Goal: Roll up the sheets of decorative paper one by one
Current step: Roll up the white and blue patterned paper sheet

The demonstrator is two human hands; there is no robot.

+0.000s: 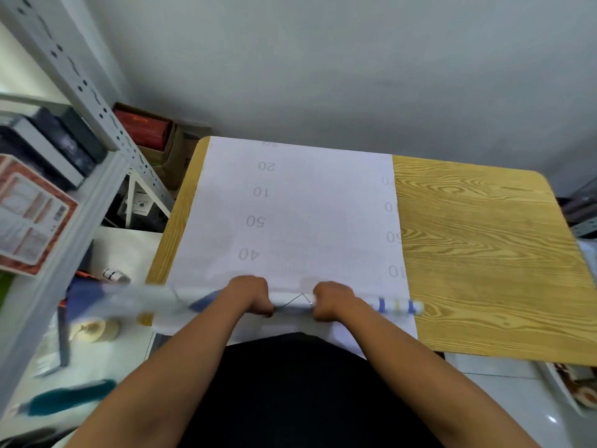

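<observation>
Head view: we see left hand (250, 294) and right hand (329, 300), each grip clenched round paper roll (292, 301) at counter (484, 247) near edge. Risk: uneven pressure, roll skews along backing sheet (300, 215).

Left hand (250, 295) and right hand (331, 300) gripping rolled paper (292, 302), flat sheet (290, 215) on wooden table (484, 253)
</observation>
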